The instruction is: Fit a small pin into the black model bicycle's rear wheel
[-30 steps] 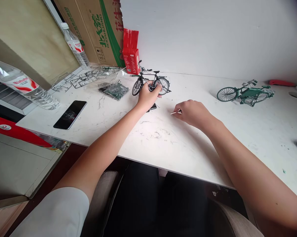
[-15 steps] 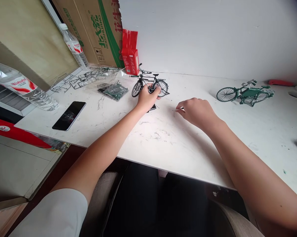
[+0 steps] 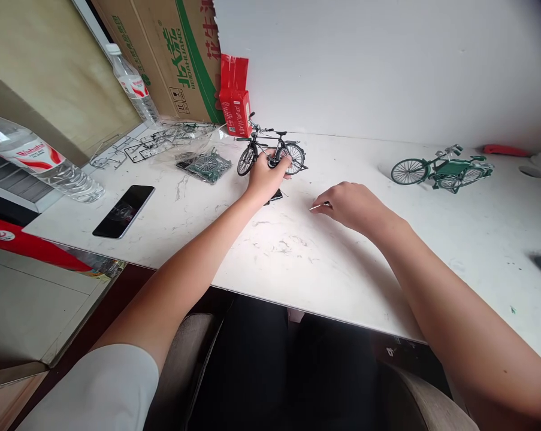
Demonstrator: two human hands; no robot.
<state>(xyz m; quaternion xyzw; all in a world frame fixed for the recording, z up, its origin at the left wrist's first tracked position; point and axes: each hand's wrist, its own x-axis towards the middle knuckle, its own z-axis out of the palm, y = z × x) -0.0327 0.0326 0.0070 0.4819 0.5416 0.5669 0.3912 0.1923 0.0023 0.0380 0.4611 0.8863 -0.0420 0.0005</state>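
Note:
A black model bicycle (image 3: 297, 157) is upright in my left hand (image 3: 268, 176), whose fingers are closed around its lower frame between the wheels. Just below that hand a small black item (image 3: 275, 196) lies on the table, partly hidden. My right hand (image 3: 347, 202) is low over the tabletop to the right, thumb and fingertips pinched on a thin pale stick-like piece (image 3: 316, 208); its kind is too small to tell. Farther right stands a green model bicycle (image 3: 454, 169), apart from both hands.
Clear plastic bags of parts (image 3: 205, 164) and black sprue frames (image 3: 162, 140) lie at the back left. A phone (image 3: 124, 211) and two water bottles (image 3: 41, 158) are at the left. Behind stand a cardboard box (image 3: 171, 60) and a red packet (image 3: 235, 111). A red object (image 3: 506, 150) lies back right.
My right hand has shifted slightly left and down, and the thin piece in it has turned to lie flatter. My left hand still holds the black bicycle. The view has moved a little.

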